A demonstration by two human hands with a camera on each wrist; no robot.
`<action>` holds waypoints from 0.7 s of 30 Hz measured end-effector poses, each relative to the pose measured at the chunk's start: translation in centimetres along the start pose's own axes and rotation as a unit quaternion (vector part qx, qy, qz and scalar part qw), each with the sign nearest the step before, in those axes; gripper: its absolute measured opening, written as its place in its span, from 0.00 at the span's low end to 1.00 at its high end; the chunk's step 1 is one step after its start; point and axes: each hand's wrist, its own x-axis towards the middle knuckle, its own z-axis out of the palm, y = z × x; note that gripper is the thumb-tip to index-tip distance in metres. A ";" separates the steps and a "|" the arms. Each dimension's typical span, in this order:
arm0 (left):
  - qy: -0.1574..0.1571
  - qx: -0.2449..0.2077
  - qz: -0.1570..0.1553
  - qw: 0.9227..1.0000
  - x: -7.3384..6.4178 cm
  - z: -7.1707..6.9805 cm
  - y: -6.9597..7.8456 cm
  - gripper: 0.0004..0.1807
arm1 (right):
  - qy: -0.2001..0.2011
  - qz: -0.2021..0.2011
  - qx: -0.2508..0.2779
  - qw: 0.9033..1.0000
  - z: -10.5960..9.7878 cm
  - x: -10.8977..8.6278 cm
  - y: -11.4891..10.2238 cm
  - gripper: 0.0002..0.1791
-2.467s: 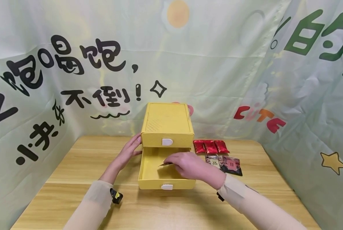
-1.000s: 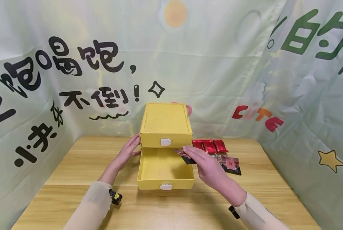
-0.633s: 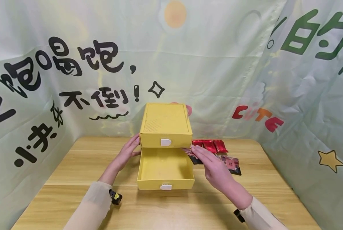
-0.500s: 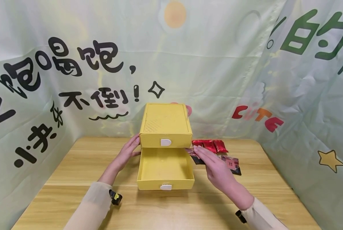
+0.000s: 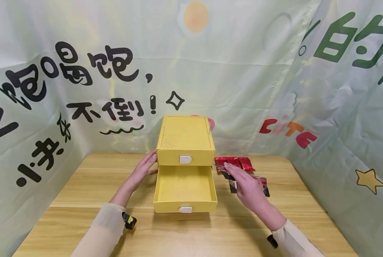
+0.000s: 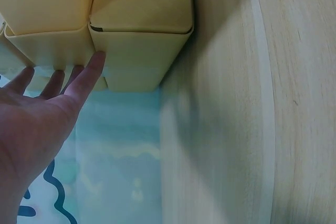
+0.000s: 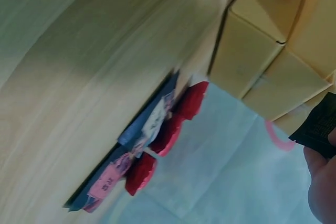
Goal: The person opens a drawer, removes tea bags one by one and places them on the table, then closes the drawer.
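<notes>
A yellow two-drawer box stands on the table, its upper drawer shut and its lower drawer pulled out and empty. My left hand rests extended fingertips against the box's left side, as the left wrist view also shows. Beyond the box's right side, my right hand pinches a flat dark sachet between thumb and fingers. It is held in the air above other sachets, partly covering them. Two similar dark sachets, one with a pink label and one with a pale label, lie side by side below.
Several shiny red packets lie in a row behind the dark sachets, right of the box. The wooden table meets a printed cloth backdrop at the back and sides.
My right hand has lifted the sachet out of the lower drawer and carried it rightward past the box's side, over the other sachets. My left hand has stayed on the box.
</notes>
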 end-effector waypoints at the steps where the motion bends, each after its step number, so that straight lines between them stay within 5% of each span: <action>1: 0.000 0.000 -0.001 1.000 0.0 0.0 0.0 0.34 | -0.006 0.006 -0.004 1.000 0.1 -0.1 0.2 0.42; 11: 0.002 -0.004 -0.005 1.000 0.0 0.0 0.0 0.34 | -0.136 0.086 -0.004 0.987 1.3 -0.6 1.1 0.41; 21: 0.003 -0.005 -0.002 1.000 0.1 0.0 -0.1 0.34 | -0.186 0.061 -0.026 0.980 3.1 -1.2 2.0 0.40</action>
